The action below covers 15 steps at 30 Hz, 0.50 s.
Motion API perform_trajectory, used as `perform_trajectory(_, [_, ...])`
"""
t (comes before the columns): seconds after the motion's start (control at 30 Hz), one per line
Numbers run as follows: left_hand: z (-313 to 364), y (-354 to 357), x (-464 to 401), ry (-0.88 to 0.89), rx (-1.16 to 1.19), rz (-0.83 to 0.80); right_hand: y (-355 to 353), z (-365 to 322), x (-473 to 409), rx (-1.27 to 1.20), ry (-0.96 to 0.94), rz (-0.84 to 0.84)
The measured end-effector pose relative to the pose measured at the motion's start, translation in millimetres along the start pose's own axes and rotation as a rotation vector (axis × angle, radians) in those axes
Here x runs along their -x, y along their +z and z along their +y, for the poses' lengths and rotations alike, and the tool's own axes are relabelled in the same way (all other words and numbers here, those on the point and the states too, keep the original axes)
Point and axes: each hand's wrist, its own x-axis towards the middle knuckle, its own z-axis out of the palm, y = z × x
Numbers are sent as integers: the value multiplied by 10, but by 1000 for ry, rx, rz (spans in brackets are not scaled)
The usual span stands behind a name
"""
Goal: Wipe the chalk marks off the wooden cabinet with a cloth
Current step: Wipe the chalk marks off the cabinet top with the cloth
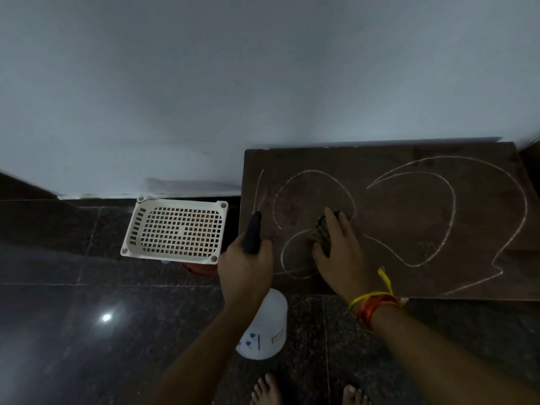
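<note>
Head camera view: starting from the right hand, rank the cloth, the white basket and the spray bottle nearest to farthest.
1. Cloth: under the right hand, on the cabinet top.
2. Spray bottle: just left, held by the left hand.
3. White basket: far left, on the floor side.

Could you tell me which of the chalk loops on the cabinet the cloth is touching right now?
The left loop: the cloth under the right hand sits on its lower edge; the big right curve lies untouched.
</note>
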Motion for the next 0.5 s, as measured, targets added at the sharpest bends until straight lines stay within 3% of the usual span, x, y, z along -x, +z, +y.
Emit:
perform_trajectory(0.27, [-111, -93, -148, 12, -4, 14, 346, -156, 24, 371, -250, -40])
perform_trajectory(0.5, [-147, -178, -439, -41, 20, -32, 543, -572, -964, 494, -292, 1])
